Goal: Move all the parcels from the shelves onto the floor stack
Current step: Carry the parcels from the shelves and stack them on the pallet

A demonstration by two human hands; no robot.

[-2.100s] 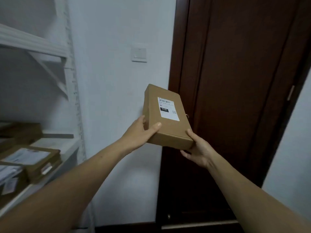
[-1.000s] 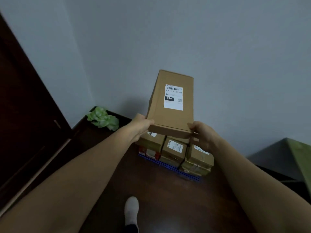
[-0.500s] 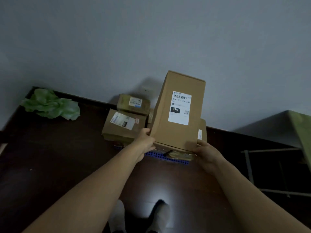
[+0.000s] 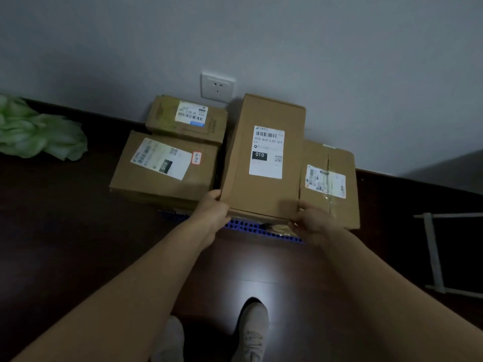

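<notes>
I hold a long brown parcel (image 4: 264, 189) with a white "010" label between both hands, low over the floor stack. My left hand (image 4: 213, 214) grips its near left corner and my right hand (image 4: 312, 222) grips its near right corner. Under and around it lie other labelled parcels: a wide one (image 4: 162, 176) at the left, a smaller one (image 4: 187, 120) behind that, and a taped one (image 4: 329, 184) at the right. They sit on a blue perforated pallet (image 4: 251, 227), mostly hidden.
The stack stands against a grey wall with a white socket (image 4: 217, 87). A green crumpled bag (image 4: 39, 134) lies at the left on the dark wooden floor (image 4: 65, 231). A white metal frame (image 4: 433, 254) lies at the right. My feet (image 4: 252, 333) show below.
I turned from the shelf and door to the floor corner, carrying the parcel. It has come down lower and closer to the stack, between the left and right parcels.
</notes>
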